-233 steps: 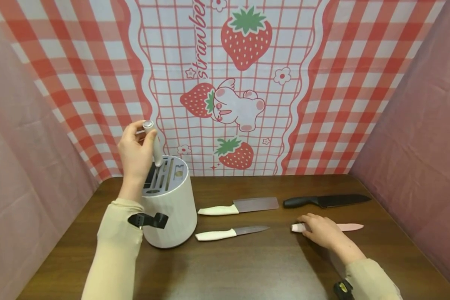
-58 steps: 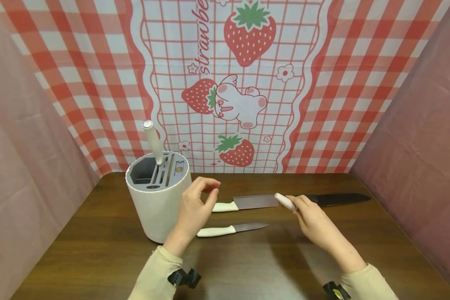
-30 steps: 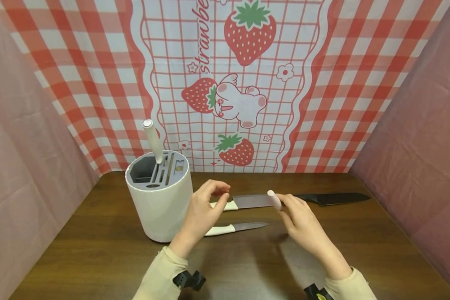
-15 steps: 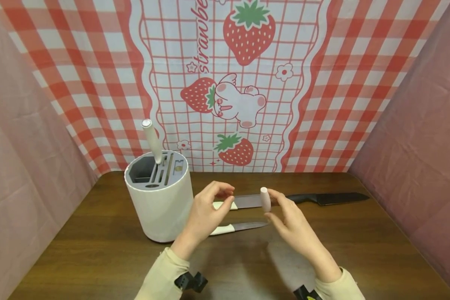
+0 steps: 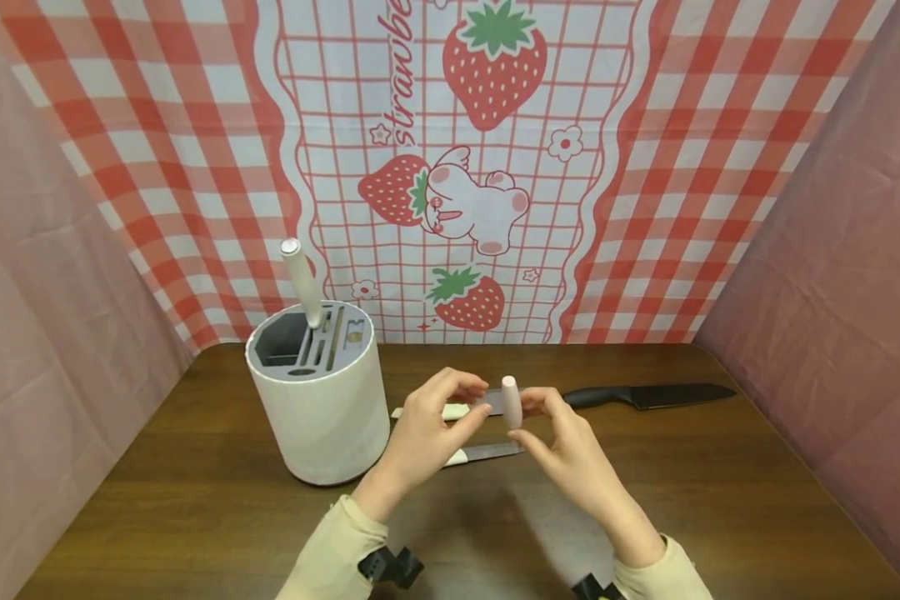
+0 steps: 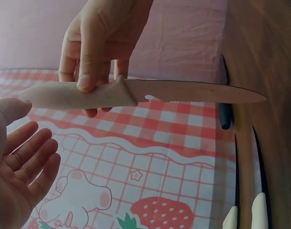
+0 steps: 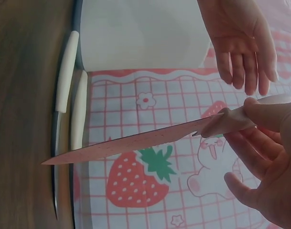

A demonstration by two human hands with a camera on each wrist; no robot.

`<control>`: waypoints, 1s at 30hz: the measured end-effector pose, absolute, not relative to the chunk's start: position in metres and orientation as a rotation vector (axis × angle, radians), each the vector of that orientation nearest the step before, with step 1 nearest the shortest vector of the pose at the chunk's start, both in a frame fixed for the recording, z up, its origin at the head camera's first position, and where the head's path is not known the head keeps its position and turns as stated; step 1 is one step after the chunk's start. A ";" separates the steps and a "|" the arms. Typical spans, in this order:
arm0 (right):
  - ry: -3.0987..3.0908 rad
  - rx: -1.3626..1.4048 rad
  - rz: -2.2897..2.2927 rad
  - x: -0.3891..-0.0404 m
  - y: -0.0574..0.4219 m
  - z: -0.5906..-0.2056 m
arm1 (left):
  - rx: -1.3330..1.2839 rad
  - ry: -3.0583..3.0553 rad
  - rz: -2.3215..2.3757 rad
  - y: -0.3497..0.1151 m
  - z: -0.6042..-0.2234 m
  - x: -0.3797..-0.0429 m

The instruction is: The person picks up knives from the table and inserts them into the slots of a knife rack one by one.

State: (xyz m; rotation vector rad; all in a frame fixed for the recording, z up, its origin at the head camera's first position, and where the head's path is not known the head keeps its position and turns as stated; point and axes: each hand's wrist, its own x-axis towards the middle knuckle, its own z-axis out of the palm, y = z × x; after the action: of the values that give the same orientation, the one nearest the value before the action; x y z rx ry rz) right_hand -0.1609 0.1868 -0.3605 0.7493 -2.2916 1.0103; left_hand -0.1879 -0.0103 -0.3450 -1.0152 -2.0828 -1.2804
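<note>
My right hand pinches the pale handle of a pink knife between thumb and fingers, above the table. Its pink blade points down toward the wood, as both wrist views show. My left hand is at the other side of the handle with fingers loosely bent and nothing in its grasp; in the left wrist view its thumb tip comes close to the handle's end. Behind the hands lie a cleaver and a small white-handled knife, both partly covered.
A round white knife block stands at the left, with slots in its grey top and one white-handled knife upright in it. At the right a black knife lies on the brown table. A strawberry-print cloth hangs behind.
My left hand let go of the knife in the block and came right. My right hand lifted the pink knife off the table, turned its handle up and brought it left toward my left hand.
</note>
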 end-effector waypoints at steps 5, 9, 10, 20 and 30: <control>-2.243 0.797 1.015 -0.159 0.185 -0.362 | -1.068 -2.096 -1.277 -0.007 -0.347 -0.187; -2.242 0.800 0.993 -0.159 0.184 -0.364 | -1.086 -2.091 -1.266 -0.005 -0.348 -0.186; -2.247 0.799 0.985 -0.159 0.183 -0.365 | -1.087 -2.091 -1.267 -0.005 -0.348 -0.186; -2.253 0.824 0.976 -0.159 0.181 -0.367 | -1.094 -2.056 -1.237 -0.003 -0.348 -0.185; -2.228 0.865 0.985 -0.158 0.176 -0.368 | -1.067 -2.012 -1.261 -0.005 -0.351 -0.186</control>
State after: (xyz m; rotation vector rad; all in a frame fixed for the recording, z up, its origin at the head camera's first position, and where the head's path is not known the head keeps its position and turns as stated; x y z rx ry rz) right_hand -0.1582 0.1756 -0.3678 0.8651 -2.2283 0.9854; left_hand -0.1857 -0.0048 -0.3510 -1.0670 -2.0120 -1.2615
